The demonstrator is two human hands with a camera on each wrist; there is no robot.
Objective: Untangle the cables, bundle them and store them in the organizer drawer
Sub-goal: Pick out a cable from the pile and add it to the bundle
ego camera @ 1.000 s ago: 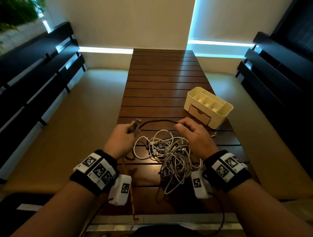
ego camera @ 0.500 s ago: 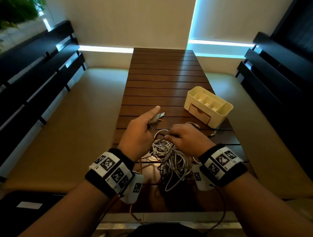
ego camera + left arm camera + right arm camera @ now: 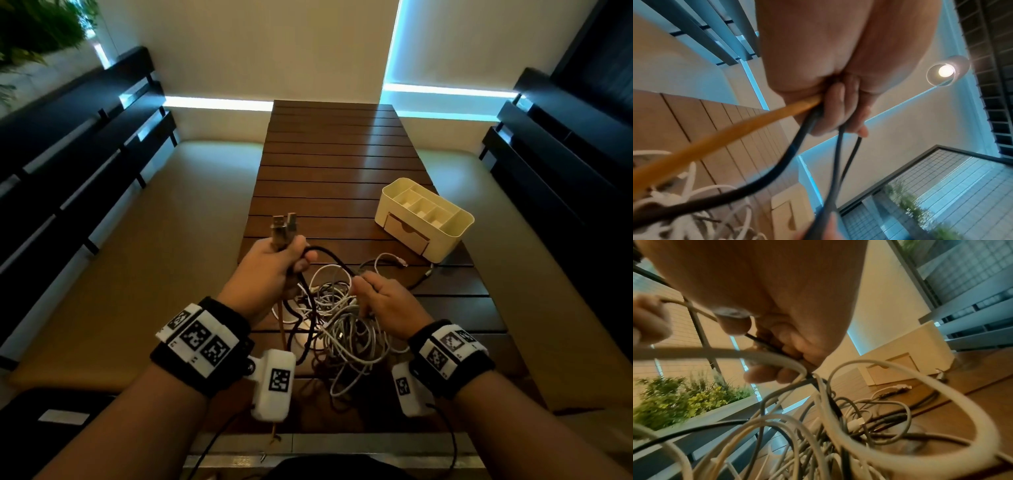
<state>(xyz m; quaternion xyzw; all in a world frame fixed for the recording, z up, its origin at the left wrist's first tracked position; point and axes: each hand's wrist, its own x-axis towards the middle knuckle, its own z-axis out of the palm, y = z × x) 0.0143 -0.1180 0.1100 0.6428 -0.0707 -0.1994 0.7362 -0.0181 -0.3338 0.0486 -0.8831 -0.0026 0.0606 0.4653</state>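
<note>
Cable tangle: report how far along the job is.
Done: nothing stored; the organizer's drawer is closed and the compartments look empty. In hand: the left hand grips USB plugs with orange and black cables trailing down, while the right hand pinches a black strand at the knot. Left: most white cables remain tangled on the table; no bundles made.

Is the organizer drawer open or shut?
Shut. The drawer front sits flush with the organizer wall in the head view, and nothing is pulled out.

Slatted wooden table (image 3: 337,161), dark benches (image 3: 78,144)
</note>
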